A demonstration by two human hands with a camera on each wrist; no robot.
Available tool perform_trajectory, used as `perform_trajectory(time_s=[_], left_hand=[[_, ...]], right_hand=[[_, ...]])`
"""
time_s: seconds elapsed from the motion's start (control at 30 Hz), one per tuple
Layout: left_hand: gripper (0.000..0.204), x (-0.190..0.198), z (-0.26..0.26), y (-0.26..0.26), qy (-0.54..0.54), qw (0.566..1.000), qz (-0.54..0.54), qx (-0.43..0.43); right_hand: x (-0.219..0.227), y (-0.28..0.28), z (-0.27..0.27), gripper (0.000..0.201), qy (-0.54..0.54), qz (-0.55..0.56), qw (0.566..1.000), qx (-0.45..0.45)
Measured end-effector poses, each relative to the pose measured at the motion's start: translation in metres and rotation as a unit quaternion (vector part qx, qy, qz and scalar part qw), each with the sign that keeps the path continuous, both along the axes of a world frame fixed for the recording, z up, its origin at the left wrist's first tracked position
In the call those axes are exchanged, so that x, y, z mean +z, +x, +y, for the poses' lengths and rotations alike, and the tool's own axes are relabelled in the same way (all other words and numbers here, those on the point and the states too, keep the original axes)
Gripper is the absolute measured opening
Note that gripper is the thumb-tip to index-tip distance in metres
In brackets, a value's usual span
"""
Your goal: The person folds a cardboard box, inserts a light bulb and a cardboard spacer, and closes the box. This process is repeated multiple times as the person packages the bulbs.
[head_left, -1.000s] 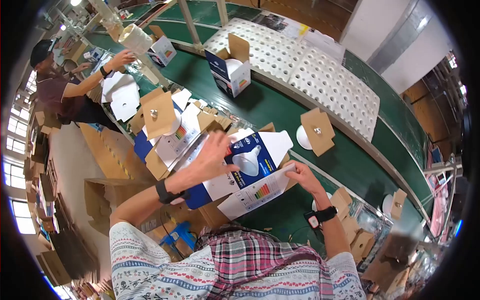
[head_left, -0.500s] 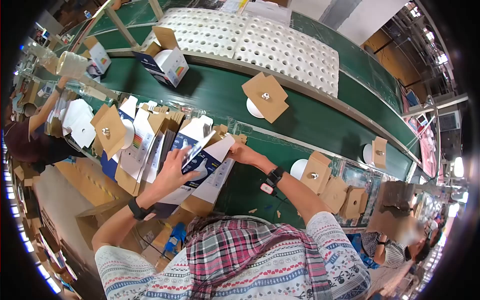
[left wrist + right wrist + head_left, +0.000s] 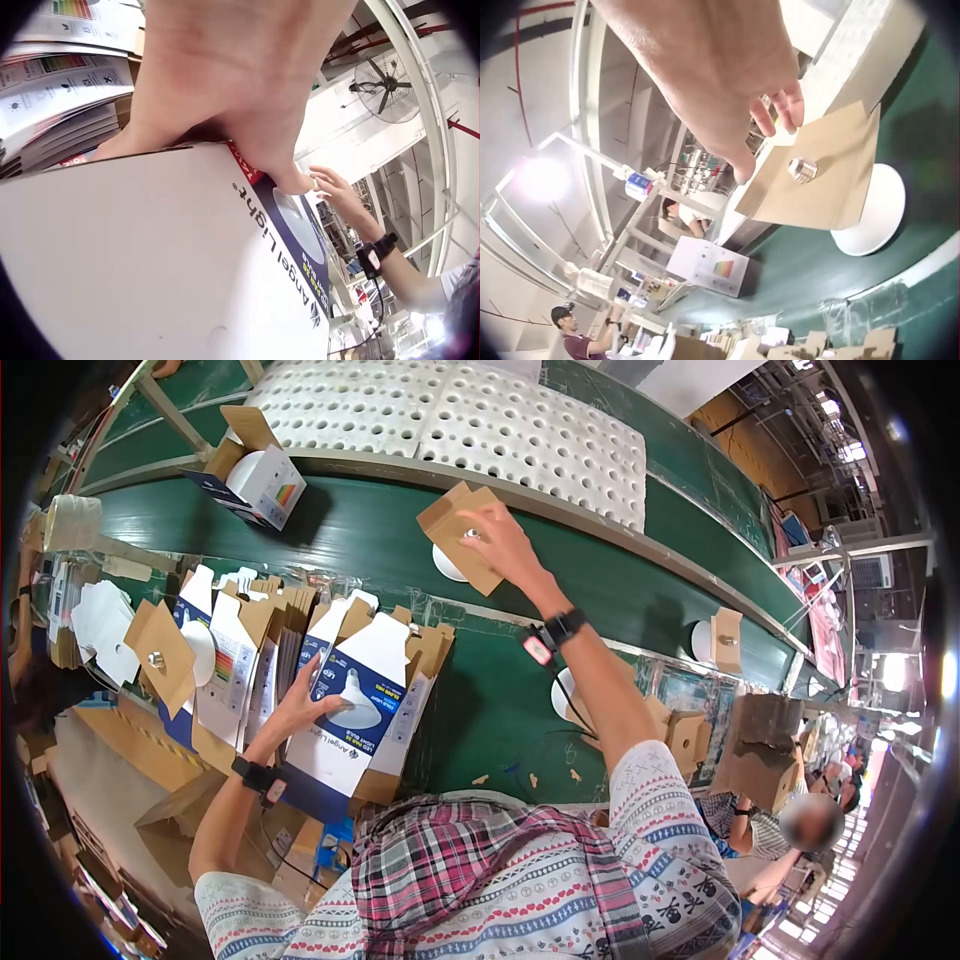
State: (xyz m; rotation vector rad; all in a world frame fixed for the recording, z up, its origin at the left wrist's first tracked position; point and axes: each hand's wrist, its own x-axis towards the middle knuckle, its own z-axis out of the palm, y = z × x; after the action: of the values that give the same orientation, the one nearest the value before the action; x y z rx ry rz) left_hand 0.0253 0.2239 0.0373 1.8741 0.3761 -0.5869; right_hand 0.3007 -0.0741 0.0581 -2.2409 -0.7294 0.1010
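My left hand [image 3: 300, 705] grips the side of a blue and white printed carton [image 3: 350, 705], thumb across its front; in the left wrist view the hand [image 3: 225, 90] is round the carton's [image 3: 150, 247] edge. My right hand [image 3: 505, 550] is over a brown cardboard insert [image 3: 463, 520] with a white bulb [image 3: 448, 563] through it, on the green belt. In the right wrist view the fingers of the hand [image 3: 720, 82] are spread just above the insert [image 3: 825, 191], near the bulb's metal screw base [image 3: 802, 170], apparently not touching it.
Flat cartons [image 3: 265, 660] stand packed left of the held one. An open box [image 3: 262, 485] and another bulb in an insert [image 3: 727, 640] are on the belt [image 3: 360, 530]. White perforated foam trays [image 3: 530, 440] lie beyond the rail. Another bulb insert [image 3: 165, 660] leans at the left.
My right hand has let go of the carton and moved up and away to the bulb insert on the belt. My left hand still holds the carton, which now stands more upright.
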Motion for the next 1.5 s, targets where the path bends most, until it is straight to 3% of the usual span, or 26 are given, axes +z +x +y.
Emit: perform_trajectory(time_s=[0.07, 0.2, 0.3, 0.37, 0.57, 0.7, 0.8, 0.97, 1.07, 1.17, 1.33, 1.5], left_hand=[[0.112, 0.008, -0.001, 0.003, -0.022, 1.000, 0.007, 0.006], [0.110, 0.005, -0.001, -0.009, -0.064, 0.998, 0.022, 0.017], [0.109, 0.009, -0.005, -0.022, -0.014, 1.000, 0.012, 0.021], [0.111, 0.001, -0.005, -0.028, -0.037, 0.999, -0.002, 0.029], [0.121, -0.001, 0.000, -0.026, -0.069, 0.997, 0.012, 0.036], [0.122, -0.001, 0.004, -0.025, -0.076, 0.996, 0.009, 0.037], [0.117, 0.005, 0.005, -0.021, -0.092, 0.995, 0.019, 0.044], [0.112, -0.002, 0.010, -0.021, -0.069, 0.997, 0.038, 0.027], [0.111, -0.005, 0.012, -0.023, -0.121, 0.991, 0.016, 0.053], [0.110, 0.002, 0.012, -0.019, -0.103, 0.994, 0.035, 0.024], [0.091, 0.002, 0.015, -0.018, -0.141, 0.986, 0.055, 0.068], [0.094, 0.007, 0.014, -0.016, -0.138, 0.987, 0.049, 0.072]], right_hand=[[-0.039, 0.022, 0.010, 0.022, -0.035, -0.004, 0.999, 0.025], [-0.053, 0.028, 0.020, 0.019, -0.073, -0.043, 0.995, 0.046], [-0.001, 0.004, 0.026, 0.014, 0.032, 0.074, 0.997, 0.018], [0.019, -0.012, 0.032, 0.014, 0.086, 0.138, 0.985, 0.058], [-0.012, -0.019, 0.060, 0.015, 0.101, 0.241, 0.948, 0.184], [-0.002, -0.024, 0.077, 0.019, 0.113, 0.378, 0.890, 0.229], [0.003, -0.020, 0.087, 0.018, 0.072, 0.420, 0.869, 0.250], [-0.043, -0.041, 0.097, 0.020, 0.052, 0.535, 0.801, 0.264], [-0.054, -0.040, 0.096, 0.019, 0.078, 0.570, 0.779, 0.252], [-0.064, -0.019, 0.104, 0.018, 0.046, 0.579, 0.765, 0.279], [-0.056, -0.028, 0.116, 0.019, 0.022, 0.592, 0.752, 0.291], [-0.045, -0.037, 0.114, 0.020, 0.031, 0.534, 0.784, 0.315]])
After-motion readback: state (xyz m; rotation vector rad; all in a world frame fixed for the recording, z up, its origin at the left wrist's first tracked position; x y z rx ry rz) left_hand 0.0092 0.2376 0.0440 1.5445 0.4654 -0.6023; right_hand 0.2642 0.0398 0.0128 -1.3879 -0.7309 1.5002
